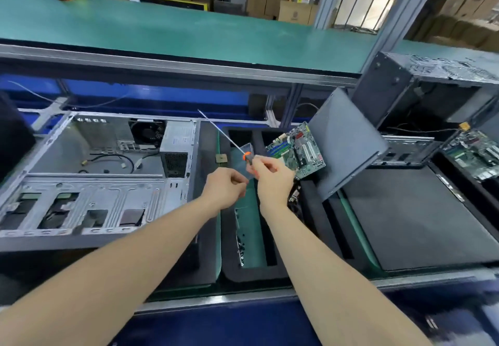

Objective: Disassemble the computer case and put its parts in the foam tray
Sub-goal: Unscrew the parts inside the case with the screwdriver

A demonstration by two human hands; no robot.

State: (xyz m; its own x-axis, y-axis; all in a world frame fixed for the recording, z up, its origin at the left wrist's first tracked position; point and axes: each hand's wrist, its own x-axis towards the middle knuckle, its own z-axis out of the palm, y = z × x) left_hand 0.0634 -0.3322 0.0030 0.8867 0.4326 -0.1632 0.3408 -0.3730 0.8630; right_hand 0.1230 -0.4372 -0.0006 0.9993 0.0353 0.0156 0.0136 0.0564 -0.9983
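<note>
The open grey computer case [108, 156] lies on its side at the left, with a fan and power supply still inside. To its right is the black foam tray [229, 270]. A green motherboard [299, 151] leans in the tray's far end. My right hand [272, 178] grips the orange-and-black handle of a long screwdriver [221, 132] above the tray, its shaft pointing up and left. My left hand [225, 186] is just beside it, fingers curled, pinching the lower edge of a small clear plastic bag [249, 166] between the two hands.
A dark side panel [348, 143] leans tilted against the tray's right side. Several small screws [240, 243] lie in a tray slot, and a small square chip [221, 158] sits on the foam. A second case and board [475, 156] stand at the right. A green shelf [189, 30] runs overhead.
</note>
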